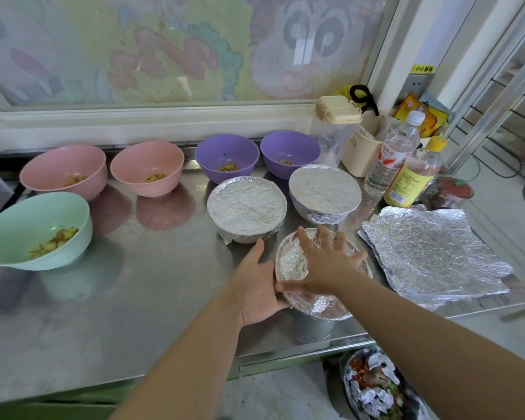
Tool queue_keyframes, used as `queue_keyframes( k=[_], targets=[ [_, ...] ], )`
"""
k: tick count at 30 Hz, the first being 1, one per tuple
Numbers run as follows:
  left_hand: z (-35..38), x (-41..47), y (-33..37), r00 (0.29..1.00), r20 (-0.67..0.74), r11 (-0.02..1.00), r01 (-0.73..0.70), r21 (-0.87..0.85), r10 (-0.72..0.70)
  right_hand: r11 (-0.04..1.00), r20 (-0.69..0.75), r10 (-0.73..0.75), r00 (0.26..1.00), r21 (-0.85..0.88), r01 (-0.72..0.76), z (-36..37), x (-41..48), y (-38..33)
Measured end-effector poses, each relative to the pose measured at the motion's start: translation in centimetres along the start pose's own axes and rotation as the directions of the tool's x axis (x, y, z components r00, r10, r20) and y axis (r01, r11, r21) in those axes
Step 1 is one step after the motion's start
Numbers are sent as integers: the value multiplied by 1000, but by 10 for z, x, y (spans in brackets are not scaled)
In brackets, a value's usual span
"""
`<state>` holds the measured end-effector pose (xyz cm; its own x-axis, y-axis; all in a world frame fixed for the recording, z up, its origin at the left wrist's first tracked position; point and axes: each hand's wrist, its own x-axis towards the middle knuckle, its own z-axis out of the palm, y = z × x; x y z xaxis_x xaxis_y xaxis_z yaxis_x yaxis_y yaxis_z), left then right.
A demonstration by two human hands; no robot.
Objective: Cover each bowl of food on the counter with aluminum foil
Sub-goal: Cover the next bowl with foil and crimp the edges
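On the counter (134, 298), hands (255, 283) (326, 262) pressing foiled bowl (291, 263), food hidden

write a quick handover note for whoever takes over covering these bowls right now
Left hand: against the left side of the front bowl, its fingers hidden under the rim.
Right hand: flat on that bowl's foil, fingers spread.
Done: two covered bowls just behind it. The front bowl has foil over it, with both hands on it.
Left: green bowl, two pink bowls and two purple bowls, all open with food inside.
Foil sheets lie to the right of the front bowl.
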<state>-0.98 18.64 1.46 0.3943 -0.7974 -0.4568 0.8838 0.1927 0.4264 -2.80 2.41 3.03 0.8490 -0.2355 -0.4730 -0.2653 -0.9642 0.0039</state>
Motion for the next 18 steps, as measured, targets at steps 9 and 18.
queue_keyframes(
  k=[9,18],
  targets=[
    [-4,14,16,992,-55,981,124,151,-117,999,-8,30,1000,20,-30,0,-2,-4],
    [-9,49,25,885,-461,885,269,380,-71,996,-29,67,997,60,-65,0,-6,-8]
  ],
)
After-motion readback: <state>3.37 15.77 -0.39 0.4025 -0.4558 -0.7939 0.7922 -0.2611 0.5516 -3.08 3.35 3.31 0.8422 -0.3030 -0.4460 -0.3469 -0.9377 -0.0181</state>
